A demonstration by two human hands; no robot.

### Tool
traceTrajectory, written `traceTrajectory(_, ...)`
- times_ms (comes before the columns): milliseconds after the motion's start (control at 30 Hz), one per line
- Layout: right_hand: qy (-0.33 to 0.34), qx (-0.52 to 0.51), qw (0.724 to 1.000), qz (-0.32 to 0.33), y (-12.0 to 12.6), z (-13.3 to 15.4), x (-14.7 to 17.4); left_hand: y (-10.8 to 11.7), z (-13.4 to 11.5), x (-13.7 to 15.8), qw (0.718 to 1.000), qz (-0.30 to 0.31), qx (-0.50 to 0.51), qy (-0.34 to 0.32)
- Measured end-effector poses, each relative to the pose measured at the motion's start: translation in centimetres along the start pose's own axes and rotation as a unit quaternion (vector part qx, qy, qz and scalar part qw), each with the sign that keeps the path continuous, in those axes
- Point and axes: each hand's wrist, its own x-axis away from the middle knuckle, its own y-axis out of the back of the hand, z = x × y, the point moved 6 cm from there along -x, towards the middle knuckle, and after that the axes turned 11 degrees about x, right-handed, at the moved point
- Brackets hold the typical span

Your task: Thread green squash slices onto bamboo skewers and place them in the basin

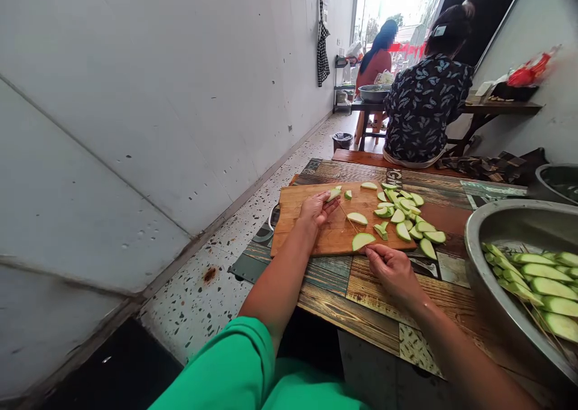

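Observation:
On the wooden cutting board (293, 217), my left hand (316, 210) is closed around a pale green-rimmed zucchini slice (334, 194). A thin wooden skewer (348, 216) runs from that hand down toward my right hand (392, 270), whose thumb and fingers pinch together at the board's near edge. Just beyond those right fingertips is another zucchini slice (363, 241); whether it is threaded or just lying there, I cannot tell. The skewer's near end is hidden by this slice and the fingers. A loose half-round slice (357, 218) lies between the hands.
Many cut zucchini pieces (403, 232) spread over the board's right side. A large metal basin (474, 241) at right holds skewered slices (548, 271). Ahead, a person in a patterned shirt (427, 106) sits on a bench, with another person (376, 61) beyond. A wall (180, 97) stands left.

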Motion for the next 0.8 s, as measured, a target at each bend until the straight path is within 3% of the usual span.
traceTrajectory(533,-0.045,-0.022,0.999,0.014,-0.3,-0.3,0.2,-0.6,-0.2,0.8,0.995,0.034,-0.095,-0.012)
traceTrajectory(700,-0.071,-0.107,0.992,0.02,-0.7,-0.8,0.3,-0.7,0.0,0.8,0.995,0.045,-0.094,-0.004)
traceTrajectory(800,-0.127,-0.218,0.965,0.067,-1.2,-1.0,0.5,-0.7,0.0,0.9,0.995,0.047,-0.088,0.003)
